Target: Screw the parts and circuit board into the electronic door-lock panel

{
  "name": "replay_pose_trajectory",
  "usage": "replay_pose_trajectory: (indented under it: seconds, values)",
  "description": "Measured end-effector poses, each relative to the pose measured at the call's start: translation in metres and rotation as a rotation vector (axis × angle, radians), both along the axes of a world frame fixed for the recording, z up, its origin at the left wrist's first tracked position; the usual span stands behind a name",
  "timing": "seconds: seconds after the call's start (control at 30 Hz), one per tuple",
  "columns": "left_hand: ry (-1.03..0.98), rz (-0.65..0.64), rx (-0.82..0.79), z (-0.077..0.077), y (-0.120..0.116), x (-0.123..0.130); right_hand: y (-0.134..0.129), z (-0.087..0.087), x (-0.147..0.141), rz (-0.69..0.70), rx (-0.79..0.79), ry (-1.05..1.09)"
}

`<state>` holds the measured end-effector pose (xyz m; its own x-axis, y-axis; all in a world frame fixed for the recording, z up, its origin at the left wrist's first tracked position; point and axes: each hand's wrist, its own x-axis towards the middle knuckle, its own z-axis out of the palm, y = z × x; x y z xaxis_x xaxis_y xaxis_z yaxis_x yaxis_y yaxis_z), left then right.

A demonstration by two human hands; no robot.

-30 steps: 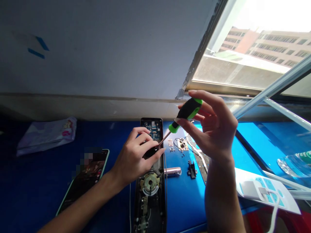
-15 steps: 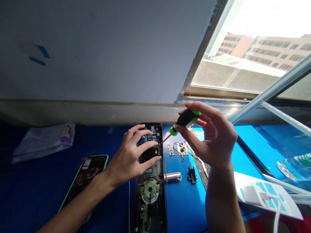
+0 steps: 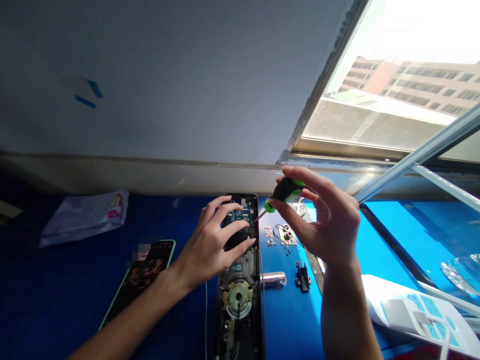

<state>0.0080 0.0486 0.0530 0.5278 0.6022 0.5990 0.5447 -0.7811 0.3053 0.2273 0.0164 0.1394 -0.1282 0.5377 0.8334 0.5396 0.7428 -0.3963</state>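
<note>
My right hand (image 3: 326, 215) grips a screwdriver (image 3: 287, 192) by its black and green handle. Its shaft slants down to the left, and the tip meets the right side of a blue circuit board (image 3: 245, 214). This board sits in the far end of a long, opened black device casing (image 3: 261, 300). My left hand (image 3: 215, 235) lies over the casing with fingers spread, the fingertips on or just above the board and the inner frame. Nearer to me in the casing is a round metal part, like a speaker back (image 3: 240, 295).
Right of the casing lie small screws (image 3: 270, 242), a small board with wires (image 3: 288, 235), a pinkish cylinder (image 3: 275, 279) and a black plastic bracket (image 3: 303, 277). A phone (image 3: 150, 270) and a packet (image 3: 88, 215) are at left; a white power strip (image 3: 397, 305) is at right.
The camera view has turned slightly, so most things sit further right. The screwdriver handle is a little lower and nearer the casing, its tip still at the board's right side. My left hand stays spread.
</note>
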Motion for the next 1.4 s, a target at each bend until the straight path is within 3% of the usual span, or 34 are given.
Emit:
replay_pose_trajectory:
  seconds: [0.1, 0.2, 0.3, 0.4, 0.6, 0.8, 1.03, 1.2, 1.4]
  values:
    - [-0.075, 0.109, -0.02, -0.002, -0.001, 0.003, 0.005, -0.002, -0.001, 0.006, 0.036, -0.011]
    - [-0.145, 0.192, -0.157, -0.007, -0.003, 0.007, 0.012, -0.004, -0.004, 0.005, 0.04, 0.021]
    - [-0.162, 0.165, -0.263, -0.011, -0.007, 0.009, 0.015, -0.006, -0.008, 0.117, -0.043, 0.106]
    - [-0.187, 0.139, -0.246, -0.013, -0.008, 0.011, 0.016, -0.007, -0.012, 0.202, -0.068, 0.18]
    - [-0.228, 0.129, -0.204, -0.017, -0.006, 0.011, 0.018, -0.006, -0.015, -0.031, 0.079, 0.214]
    - [-0.249, 0.095, -0.189, -0.017, -0.005, 0.01, 0.017, -0.007, -0.013, 0.17, -0.031, 0.206]
    - [-0.271, 0.09, -0.172, -0.016, -0.006, 0.011, 0.015, -0.002, -0.011, -0.025, 0.085, 0.163]
    - [-0.271, 0.09, -0.172, -0.016, -0.007, 0.01, 0.015, -0.002, -0.008, 0.183, -0.04, 0.181]
    - [-0.269, 0.084, -0.16, -0.016, -0.005, 0.01, 0.015, -0.002, -0.002, -0.033, 0.096, 0.177]
